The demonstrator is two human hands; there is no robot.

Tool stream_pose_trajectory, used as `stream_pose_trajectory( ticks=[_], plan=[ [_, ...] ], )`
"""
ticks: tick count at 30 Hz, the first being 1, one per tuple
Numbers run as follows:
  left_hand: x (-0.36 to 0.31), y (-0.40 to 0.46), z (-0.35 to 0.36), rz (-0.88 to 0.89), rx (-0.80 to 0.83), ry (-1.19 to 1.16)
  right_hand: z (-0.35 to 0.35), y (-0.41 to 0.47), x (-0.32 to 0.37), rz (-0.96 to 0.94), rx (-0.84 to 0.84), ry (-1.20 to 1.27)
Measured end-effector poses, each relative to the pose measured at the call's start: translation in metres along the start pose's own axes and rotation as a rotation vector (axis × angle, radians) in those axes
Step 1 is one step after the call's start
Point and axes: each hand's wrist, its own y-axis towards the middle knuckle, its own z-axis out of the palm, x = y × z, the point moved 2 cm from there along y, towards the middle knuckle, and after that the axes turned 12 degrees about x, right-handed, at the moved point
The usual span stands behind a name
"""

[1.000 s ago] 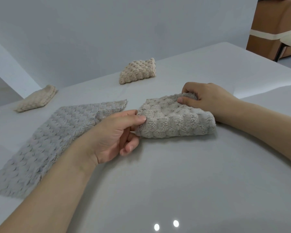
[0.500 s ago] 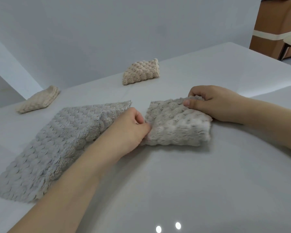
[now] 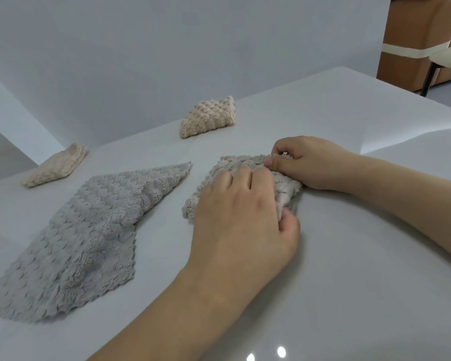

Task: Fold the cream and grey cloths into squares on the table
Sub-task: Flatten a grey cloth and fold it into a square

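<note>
No legible text or labels.

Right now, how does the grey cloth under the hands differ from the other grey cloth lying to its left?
The folded grey cloth is doubled into a small, thick bundle; the open grey cloth lies spread in a single layer, one corner turned over. The folded grey cloth is held by the left hand and right hand; the open grey cloth is untouched. The folded one looks more beige, the open one cooler grey. Both share a bubbly plush texture and lie on the table.
</note>
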Motion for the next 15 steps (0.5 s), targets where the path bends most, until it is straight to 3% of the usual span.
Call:
stream_pose_trajectory(
  ticks=[15],
  plan=[
    [-0.003,0.008,0.013,-0.095,0.506,0.014,0.001,-0.001,0.006,0.004,0.003,-0.104]
  ],
)
